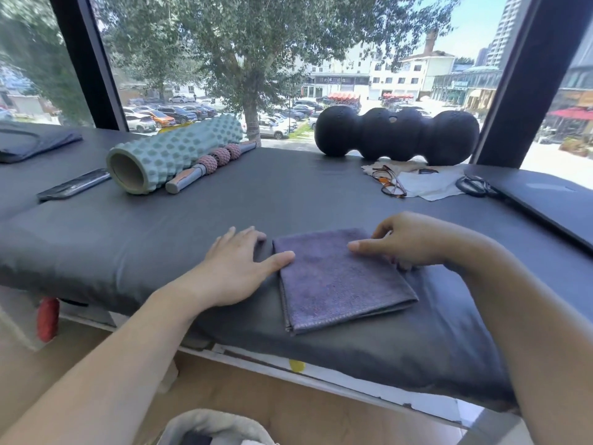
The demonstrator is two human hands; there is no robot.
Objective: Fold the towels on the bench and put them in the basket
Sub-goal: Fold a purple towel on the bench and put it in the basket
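Observation:
A purple towel [337,281] lies folded into a flat rectangle on the grey padded bench [160,239], near its front edge. My left hand [237,268] lies flat on the bench just left of the towel, with the thumb tip on the towel's left edge. My right hand [414,239] is at the towel's far right corner; its thumb lies across the top of the cloth and its fingers curl round the right edge. The rim of a grey basket [215,425] shows at the bottom of the view, on the floor below the bench.
At the back of the bench lie a green foam roller [173,152], a pink massage stick [211,165], a black peanut roller [394,133], glasses [390,181] on a cloth, scissors [475,186] and a dark phone [73,184]. A dark folded cloth [29,142] sits far left.

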